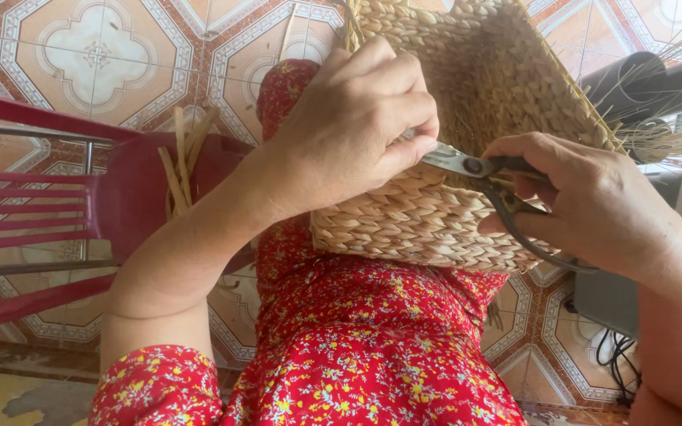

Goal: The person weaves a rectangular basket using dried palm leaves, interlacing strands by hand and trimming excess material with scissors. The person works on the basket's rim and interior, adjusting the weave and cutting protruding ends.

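A woven straw basket (467, 87) rests on my lap, its opening turned toward me. My left hand (357, 118) grips the basket's near rim, with the fingers curled over the edge. My right hand (586, 205) holds a pair of dark metal scissors (475, 170) by the handles. The blades point left and touch the rim just beside my left fingertips. Loose straw ends stick out along the basket's right edge (657, 138).
A red plastic chair (41, 205) stands at the left with a bundle of straw strips (183, 162) on its seat. The floor is patterned tile (96, 47). A grey box with cables (609, 308) sits at the right. My red flowered dress (372, 347) fills the lower middle.
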